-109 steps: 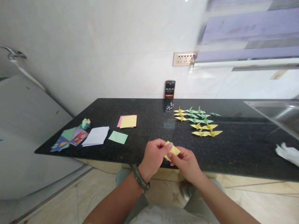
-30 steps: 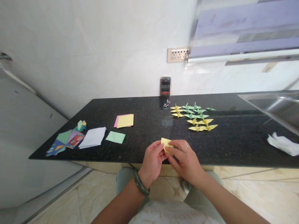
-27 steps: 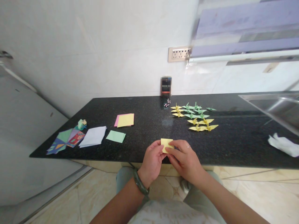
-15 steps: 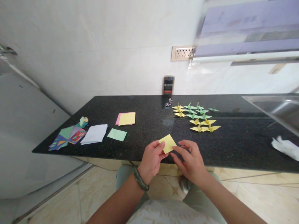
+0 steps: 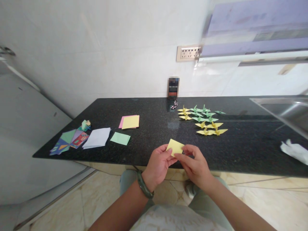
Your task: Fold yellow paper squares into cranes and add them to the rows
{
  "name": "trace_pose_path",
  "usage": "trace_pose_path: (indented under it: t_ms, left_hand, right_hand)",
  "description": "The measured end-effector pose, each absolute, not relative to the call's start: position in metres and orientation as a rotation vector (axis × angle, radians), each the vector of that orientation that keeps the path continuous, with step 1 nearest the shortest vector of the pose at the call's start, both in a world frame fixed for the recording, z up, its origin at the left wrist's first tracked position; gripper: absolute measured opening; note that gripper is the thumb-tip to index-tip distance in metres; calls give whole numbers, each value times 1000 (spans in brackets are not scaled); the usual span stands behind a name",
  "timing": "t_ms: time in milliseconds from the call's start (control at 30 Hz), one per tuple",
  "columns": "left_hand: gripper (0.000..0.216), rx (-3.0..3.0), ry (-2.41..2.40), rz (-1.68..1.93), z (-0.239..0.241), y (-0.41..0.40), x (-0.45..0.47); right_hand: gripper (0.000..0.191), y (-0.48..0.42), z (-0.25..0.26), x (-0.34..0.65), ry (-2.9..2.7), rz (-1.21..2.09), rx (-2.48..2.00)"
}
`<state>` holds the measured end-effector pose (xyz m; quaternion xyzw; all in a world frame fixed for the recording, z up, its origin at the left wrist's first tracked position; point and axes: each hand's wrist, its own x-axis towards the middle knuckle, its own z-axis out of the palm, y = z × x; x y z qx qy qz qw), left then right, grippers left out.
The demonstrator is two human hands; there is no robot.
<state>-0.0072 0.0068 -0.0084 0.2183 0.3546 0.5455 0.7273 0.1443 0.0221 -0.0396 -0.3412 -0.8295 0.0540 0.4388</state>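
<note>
A small square of yellow paper (image 5: 175, 147) is held between my two hands, just above the front edge of the dark countertop. My left hand (image 5: 158, 165) pinches its left side, thumb on top and fingers beneath. On the right, my right hand (image 5: 196, 165) has its thumb and index finger closed on the lower right side of the paper. Beyond the hands, several folded paper cranes stand in rows, yellow ones (image 5: 205, 131) nearer and at the left, green ones (image 5: 198, 118) among them. Whether the paper is folded in layers is hard to see.
On the left lie a yellow sheet (image 5: 130, 122) over pink paper, green sheets (image 5: 120, 138), a white stack (image 5: 97, 138), a colourful packet (image 5: 69, 141) and crumpled scraps (image 5: 85, 125). A phone-like object (image 5: 173, 87) leans on the wall. At right are a sink (image 5: 286, 109) and white tissue (image 5: 295, 151).
My right hand has closed in and now grips the paper's right side. The yellow paper has turned slightly and shifted a little to the right.
</note>
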Motion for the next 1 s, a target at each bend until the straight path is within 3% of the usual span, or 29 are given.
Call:
trace_pose_path:
  t_ms: [333,500,1000]
  left_hand:
    - [19,508,638,1138,-3,5,-13]
    - [26,610,598,1118,-4,3,-14]
    - [30,980,1013,1071,8,4,-9]
  right_hand:
    - [8,23,-21,139,-1770,503,-937]
    - [8,22,-17,132,-1596,740,-985]
    - [6,22,-7,133,-1597,762,-975]
